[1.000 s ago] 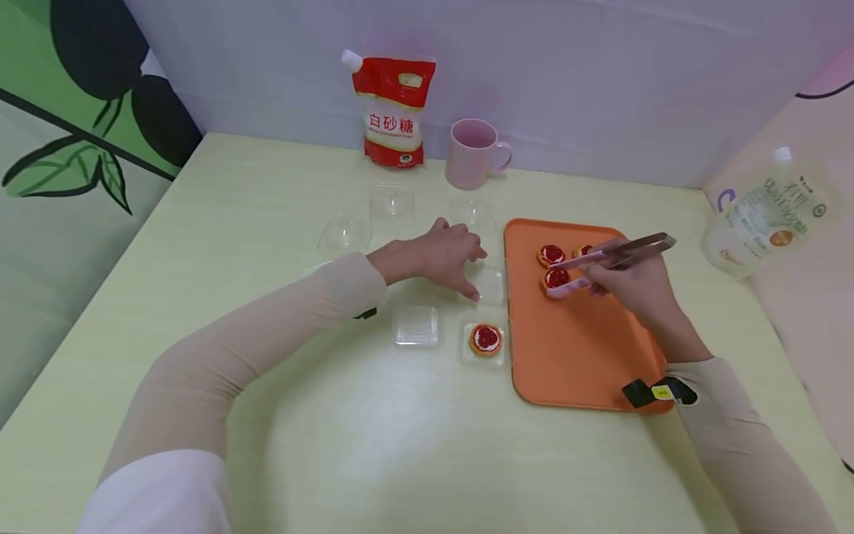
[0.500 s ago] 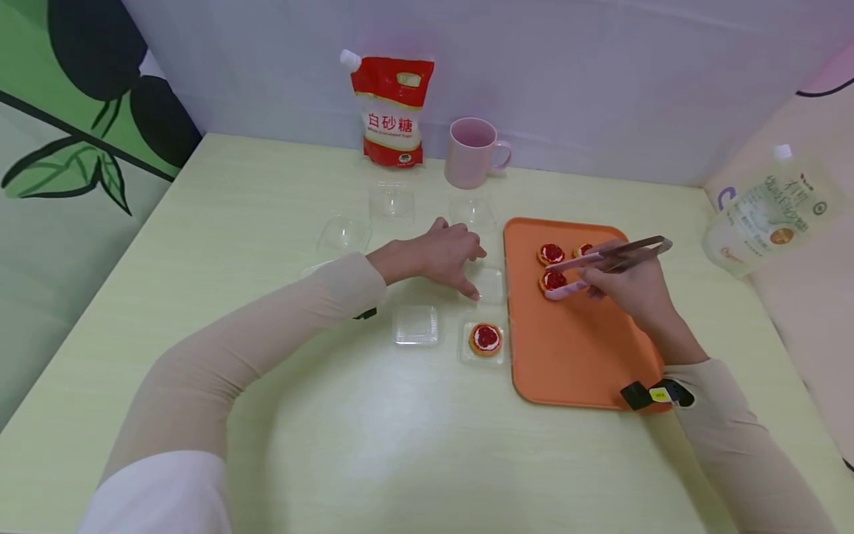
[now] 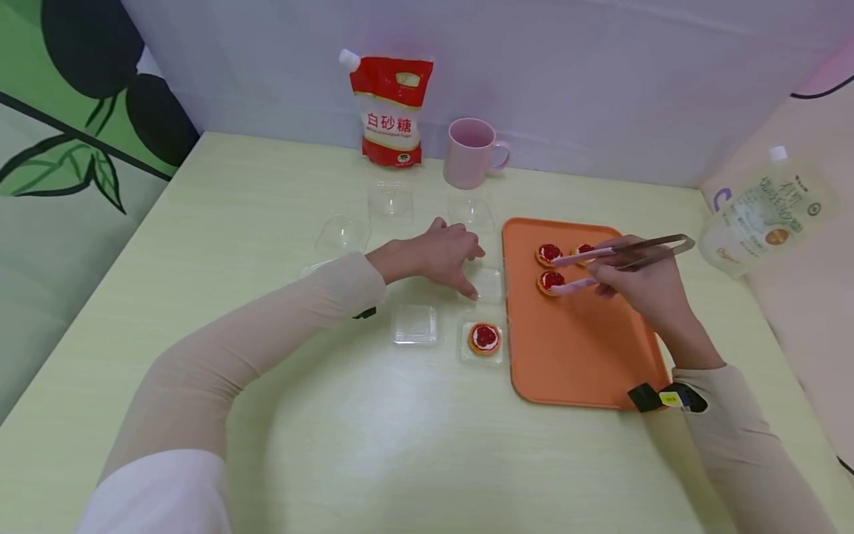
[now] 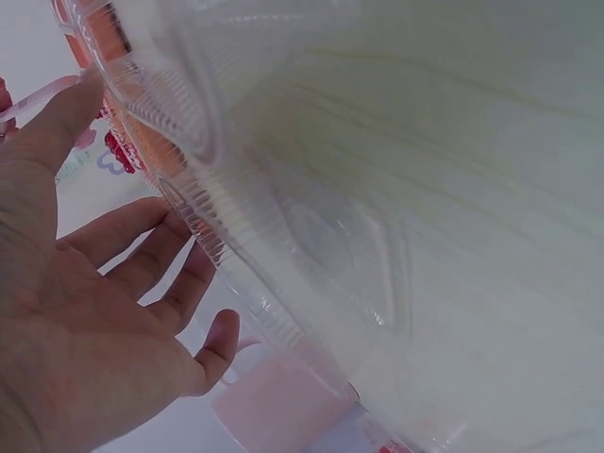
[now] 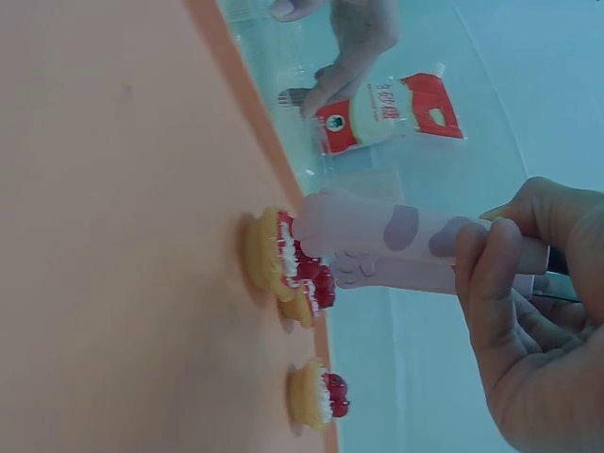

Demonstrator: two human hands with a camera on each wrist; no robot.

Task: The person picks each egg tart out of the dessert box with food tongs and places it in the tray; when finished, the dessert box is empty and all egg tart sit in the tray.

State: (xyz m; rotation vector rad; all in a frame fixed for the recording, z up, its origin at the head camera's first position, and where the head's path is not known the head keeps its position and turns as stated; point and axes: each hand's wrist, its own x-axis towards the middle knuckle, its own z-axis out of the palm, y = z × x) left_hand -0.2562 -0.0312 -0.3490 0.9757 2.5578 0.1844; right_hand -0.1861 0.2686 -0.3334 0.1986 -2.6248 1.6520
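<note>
My right hand (image 3: 637,278) grips a pair of tongs (image 3: 647,251) with pink paw-shaped tips. The tips stand apart over the tray (image 3: 574,356), beside the near fruit tart (image 3: 550,279); whether they touch it I cannot tell. Two more tarts sit behind it: the far-left tart (image 3: 548,253) and another tart (image 3: 582,252), partly covered by the tongs. My left hand (image 3: 443,252) reaches across the table with fingers loosely spread, thumb and fingertips at the edge of a clear plastic box (image 3: 490,284). A nearer clear box (image 3: 467,357) holds one tart (image 3: 484,339).
Another clear box base (image 3: 415,326) lies to the left, and clear domed lids (image 3: 342,235) stand behind my left arm. Against the back wall are a red and white sugar pouch (image 3: 390,111) and a pink mug (image 3: 469,152). A spouted pouch picture (image 3: 767,215) appears at right.
My right hand has shifted a little to the right, carrying the tongs' tips right across the near tart. The left hand stays at the clear box.
</note>
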